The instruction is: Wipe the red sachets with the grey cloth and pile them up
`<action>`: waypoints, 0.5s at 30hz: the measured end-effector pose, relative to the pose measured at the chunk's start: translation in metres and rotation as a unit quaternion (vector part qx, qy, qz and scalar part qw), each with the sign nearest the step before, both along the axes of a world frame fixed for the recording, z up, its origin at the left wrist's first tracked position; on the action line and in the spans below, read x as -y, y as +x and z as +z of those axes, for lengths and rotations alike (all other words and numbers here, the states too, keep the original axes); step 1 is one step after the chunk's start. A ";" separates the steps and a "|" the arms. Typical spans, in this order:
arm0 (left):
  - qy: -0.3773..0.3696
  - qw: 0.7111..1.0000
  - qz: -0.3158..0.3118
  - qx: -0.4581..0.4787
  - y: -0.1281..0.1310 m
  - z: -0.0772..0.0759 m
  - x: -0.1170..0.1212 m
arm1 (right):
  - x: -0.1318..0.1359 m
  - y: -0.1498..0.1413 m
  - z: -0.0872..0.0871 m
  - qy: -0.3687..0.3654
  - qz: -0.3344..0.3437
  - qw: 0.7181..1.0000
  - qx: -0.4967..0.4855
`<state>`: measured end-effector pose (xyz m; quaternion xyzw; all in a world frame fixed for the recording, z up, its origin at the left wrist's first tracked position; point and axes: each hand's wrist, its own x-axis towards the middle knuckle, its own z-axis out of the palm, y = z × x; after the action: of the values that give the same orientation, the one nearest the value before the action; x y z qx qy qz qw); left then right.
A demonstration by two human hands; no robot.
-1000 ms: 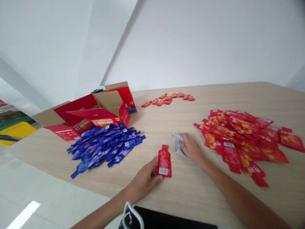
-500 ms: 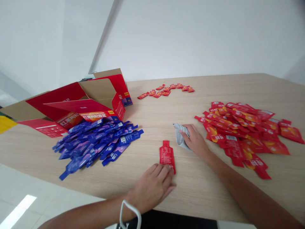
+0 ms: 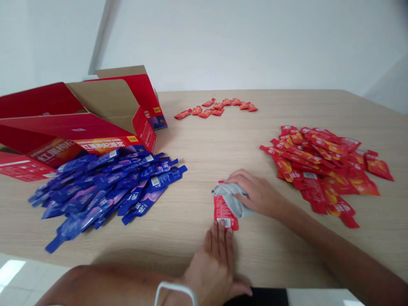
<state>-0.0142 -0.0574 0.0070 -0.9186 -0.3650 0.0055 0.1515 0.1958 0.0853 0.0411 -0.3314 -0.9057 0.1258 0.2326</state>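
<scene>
A red pouch point(image 3: 222, 208) lies flat on the table in front of me, its barcode side up. My left hand point(image 3: 214, 259) presses its stretched fingertips on the pouch's near end, thumb spread out to the right. A grey cloth point(image 3: 235, 199) is gripped in my right hand point(image 3: 255, 191), which holds it down over the pouch's upper part and hides its neck. Left of the hands is a pile of blue pouches point(image 3: 108, 187). Over on the right lies a pile of red pouches point(image 3: 318, 165).
Open red cartons point(image 3: 108, 127) stand on the left behind the blue pile. Several small red sachets point(image 3: 218, 106) lie at the back of the wooden table point(image 3: 204, 148). A white wall point(image 3: 239, 42) rises behind the table.
My right hand has brought the cloth left onto the red pouch. My left hand's fingers have straightened along the pouch's near end. The view has shifted slightly.
</scene>
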 end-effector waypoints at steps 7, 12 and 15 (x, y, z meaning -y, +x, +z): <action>0.013 0.999 -0.042 0.020 -0.005 0.000 -0.004 | 0.008 -0.027 -0.028 -0.002 0.090 0.989 0.116; 0.025 0.998 -0.017 0.046 -0.002 0.000 -0.004 | -0.050 -0.029 -0.013 0.003 -0.032 0.989 0.142; 0.021 0.999 -0.014 0.047 -0.001 0.000 -0.003 | -0.041 -0.032 0.005 0.009 -0.059 0.995 0.079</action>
<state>-0.0157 -0.0545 0.0067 -0.9196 -0.3585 -0.0477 0.1533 0.1642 0.1262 0.0459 -0.3908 -0.9014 0.0771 0.1698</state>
